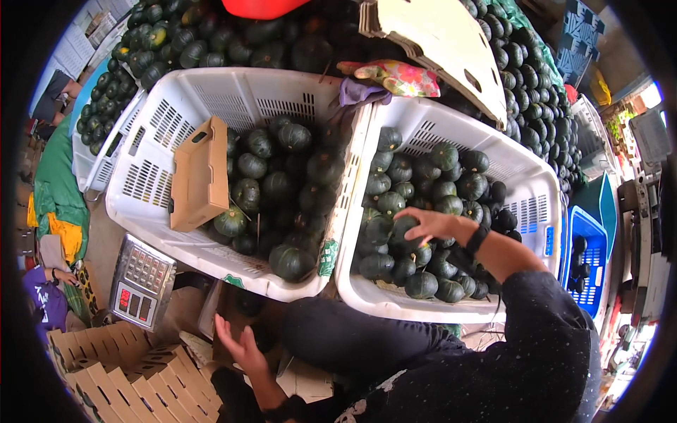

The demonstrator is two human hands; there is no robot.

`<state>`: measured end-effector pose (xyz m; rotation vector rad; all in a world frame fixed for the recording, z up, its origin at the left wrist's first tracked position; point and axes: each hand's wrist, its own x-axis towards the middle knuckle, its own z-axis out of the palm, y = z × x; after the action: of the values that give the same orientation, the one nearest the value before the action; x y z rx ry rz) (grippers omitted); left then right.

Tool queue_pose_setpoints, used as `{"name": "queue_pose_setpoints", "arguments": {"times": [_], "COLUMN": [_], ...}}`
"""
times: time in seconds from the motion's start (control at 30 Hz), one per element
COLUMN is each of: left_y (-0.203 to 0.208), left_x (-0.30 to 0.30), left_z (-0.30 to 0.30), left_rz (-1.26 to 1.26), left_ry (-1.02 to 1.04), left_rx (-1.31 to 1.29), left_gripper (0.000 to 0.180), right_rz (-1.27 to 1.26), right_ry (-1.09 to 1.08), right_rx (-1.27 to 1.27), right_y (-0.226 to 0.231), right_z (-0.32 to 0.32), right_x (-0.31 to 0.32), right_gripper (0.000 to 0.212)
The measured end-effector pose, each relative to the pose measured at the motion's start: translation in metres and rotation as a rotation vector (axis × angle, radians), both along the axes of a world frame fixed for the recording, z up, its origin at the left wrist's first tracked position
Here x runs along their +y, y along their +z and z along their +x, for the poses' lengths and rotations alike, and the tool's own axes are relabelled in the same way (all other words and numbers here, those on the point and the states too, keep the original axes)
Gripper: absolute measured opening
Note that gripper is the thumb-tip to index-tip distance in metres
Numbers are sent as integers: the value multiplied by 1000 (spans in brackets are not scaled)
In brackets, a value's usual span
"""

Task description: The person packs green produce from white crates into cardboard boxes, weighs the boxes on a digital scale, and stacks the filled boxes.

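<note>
My right hand (430,227) is over the right white crate (423,311), which holds several dark green round squashes (421,285). Its fingers are apart, with the tips at one squash (403,238); I see no firm grip around it. Lower down, in front of the left white crate (264,285), my left hand (243,350) has its fingers spread and holds nothing. More dark squashes (290,262) lie in that left crate, where an open cardboard box (199,176) stands on its side against the squashes.
A silver weighing scale (143,282) stands left of the crates, above stacked folded cardboard boxes (134,374). Large squash heaps (539,106) lie behind. Floral gloves (396,77) rest on the crates' shared rim. At right is a blue crate (587,247); another person's hand (67,277) shows far left.
</note>
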<state>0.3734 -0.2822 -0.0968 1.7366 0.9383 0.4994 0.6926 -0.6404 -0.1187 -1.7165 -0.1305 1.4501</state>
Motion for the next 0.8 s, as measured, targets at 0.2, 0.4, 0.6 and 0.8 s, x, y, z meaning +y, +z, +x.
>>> {"name": "queue_pose_setpoints", "arguments": {"times": [0.2, 0.4, 0.6, 0.8], "left_y": [104, 67, -77, -168], "left_x": [-88, -60, -6, 16], "left_z": [34, 21, -20, -32], "left_rz": [74, 145, -154, 322], "left_ry": [-424, -44, 187, -280], "left_rx": [-267, -350, 220, 587], "left_gripper": [99, 75, 53, 54], "right_rz": [701, 824, -421, -798], "right_ry": [-278, 341, 91, 317], "right_rx": [317, -309, -972, -845], "right_y": [109, 120, -79, -121], "right_z": [-118, -92, 73, 64], "right_x": [75, 93, 8, 55], "right_gripper": [95, 28, 47, 74]}}
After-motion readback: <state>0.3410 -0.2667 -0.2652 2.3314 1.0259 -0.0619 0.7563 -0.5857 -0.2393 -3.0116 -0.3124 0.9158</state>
